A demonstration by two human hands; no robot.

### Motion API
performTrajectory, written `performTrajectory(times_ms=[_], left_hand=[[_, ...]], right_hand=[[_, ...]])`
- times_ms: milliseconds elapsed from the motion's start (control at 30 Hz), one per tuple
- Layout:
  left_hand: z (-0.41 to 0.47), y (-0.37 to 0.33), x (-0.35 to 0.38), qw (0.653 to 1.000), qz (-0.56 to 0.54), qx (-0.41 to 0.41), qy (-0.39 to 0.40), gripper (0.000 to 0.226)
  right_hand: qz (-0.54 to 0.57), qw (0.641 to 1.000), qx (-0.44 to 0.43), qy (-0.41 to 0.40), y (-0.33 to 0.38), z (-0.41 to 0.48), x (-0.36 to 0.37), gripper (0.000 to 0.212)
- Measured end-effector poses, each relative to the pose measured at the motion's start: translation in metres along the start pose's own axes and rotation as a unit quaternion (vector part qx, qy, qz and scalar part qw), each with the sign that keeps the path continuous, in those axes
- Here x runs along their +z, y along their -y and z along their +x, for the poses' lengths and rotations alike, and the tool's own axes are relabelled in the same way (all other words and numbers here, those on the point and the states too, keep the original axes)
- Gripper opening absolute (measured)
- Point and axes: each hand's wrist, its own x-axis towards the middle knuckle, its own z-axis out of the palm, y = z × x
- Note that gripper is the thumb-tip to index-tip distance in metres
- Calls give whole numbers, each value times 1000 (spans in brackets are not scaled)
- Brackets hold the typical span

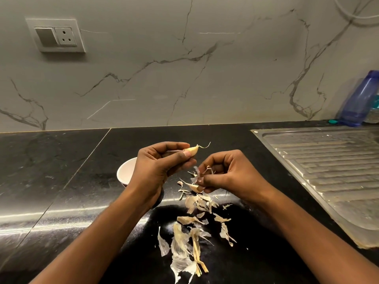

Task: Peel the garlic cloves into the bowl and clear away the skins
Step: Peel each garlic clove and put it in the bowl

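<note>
Black stone countertop [61, 171] runs beneath a marble-veined wall, with a steel drainboard [328, 160] at the right. The left hand [158, 167] pinches a garlic clove [192, 150] between thumb and fingertips, raised above the white bowl [126, 171] — the bowl is partly hidden behind that hand. The right hand [227, 177], fingers curled, pinches scraps of skin [203, 173]. Loose garlic skins [190, 232] lie scattered on the countertop between the forearms.

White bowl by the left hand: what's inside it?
Only a slice of the white bowl shows, and that part of its inside looks bare white. The left hand covers the rest, so whatever lies there is hidden.
</note>
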Motion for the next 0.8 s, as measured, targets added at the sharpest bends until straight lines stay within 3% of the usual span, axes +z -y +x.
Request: performTrajectory(times_ms=[233, 333, 500, 667, 800], left_hand=[[0, 1, 1, 1000, 2, -14, 1, 36], [1, 2, 1, 1000, 4, -19, 4, 37], [1, 4, 0, 1000, 12, -9, 10, 35], [2, 6, -3, 999, 47, 14, 17, 28], [0, 8, -3, 991, 120, 59, 24, 28]], right_hand=[[-72, 995, 16, 69, 3, -2, -5, 26], [-50, 993, 28, 102, 1, -1, -7, 16], [2, 994, 45, 103, 2, 0, -11, 18], [43, 998, 40, 3, 6, 0, -5, 31], [61, 994, 8, -86, 2, 2, -4, 18]])
